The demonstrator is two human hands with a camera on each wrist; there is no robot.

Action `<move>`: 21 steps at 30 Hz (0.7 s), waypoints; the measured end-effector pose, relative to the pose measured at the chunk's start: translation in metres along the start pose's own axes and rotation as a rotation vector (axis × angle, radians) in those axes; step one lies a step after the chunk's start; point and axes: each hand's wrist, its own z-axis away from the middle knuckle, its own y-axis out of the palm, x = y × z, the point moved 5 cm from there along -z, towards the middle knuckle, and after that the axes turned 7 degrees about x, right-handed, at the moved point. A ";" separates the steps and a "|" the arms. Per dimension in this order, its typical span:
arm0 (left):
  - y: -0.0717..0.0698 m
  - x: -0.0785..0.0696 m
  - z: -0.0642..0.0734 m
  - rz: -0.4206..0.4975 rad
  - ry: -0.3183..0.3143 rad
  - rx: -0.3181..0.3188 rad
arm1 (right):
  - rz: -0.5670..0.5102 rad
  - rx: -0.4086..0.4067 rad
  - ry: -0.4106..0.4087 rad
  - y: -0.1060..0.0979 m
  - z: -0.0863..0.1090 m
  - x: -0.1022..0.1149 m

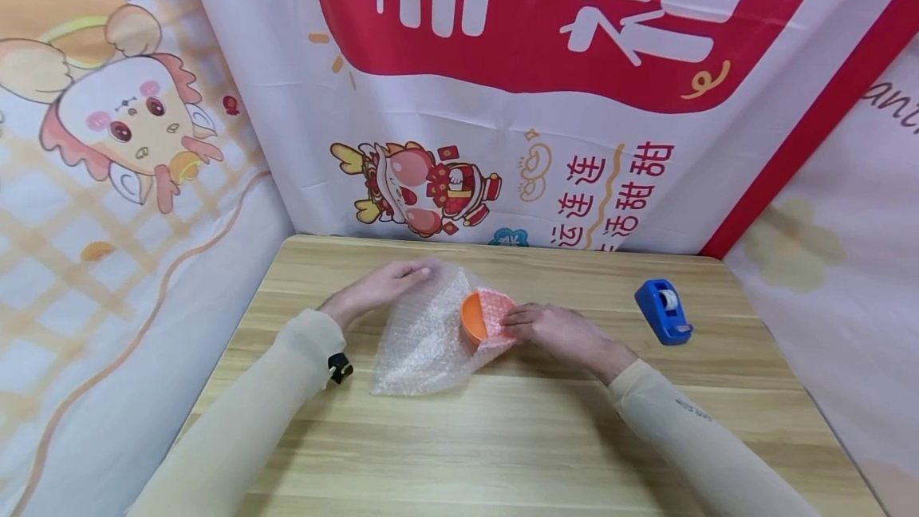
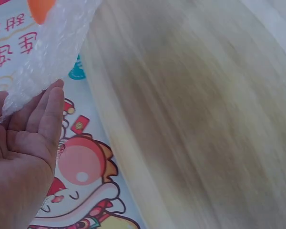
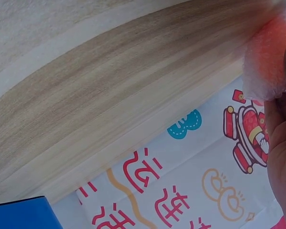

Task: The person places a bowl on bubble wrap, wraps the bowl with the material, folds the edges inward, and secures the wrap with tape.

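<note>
A sheet of clear bubble wrap (image 1: 424, 341) spreads over the middle of the table, with an orange bowl (image 1: 471, 317) tilted at its right side. One flap of the wrap folds over the bowl's right half and rim. My left hand (image 1: 380, 287) pinches the sheet's far left edge between thumb and fingers; the left wrist view shows the wrap (image 2: 52, 52) rising from that grip. On the other side my right hand (image 1: 556, 332) grips the bowl through the folded flap. In the right wrist view the thumb lies against the covered bowl (image 3: 269, 52), its fingers partly hidden.
A blue tape dispenser (image 1: 664, 311) with a roll of tape stands on the right of the wooden table (image 1: 502, 445). Printed cloth (image 1: 459, 118) hangs behind the table's back edge, and more cloth hangs at both sides. A black band fastening (image 1: 341, 368) sits by the left cuff.
</note>
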 end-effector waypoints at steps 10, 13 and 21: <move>0.012 -0.028 0.004 0.017 0.056 0.015 | -0.015 0.013 -0.007 0.000 0.000 -0.002; 0.019 -0.036 0.005 0.014 0.075 0.041 | -0.021 0.017 -0.008 0.000 0.000 -0.002; 0.039 -0.048 0.004 0.050 0.096 0.102 | 0.021 0.006 -0.022 -0.001 -0.001 -0.001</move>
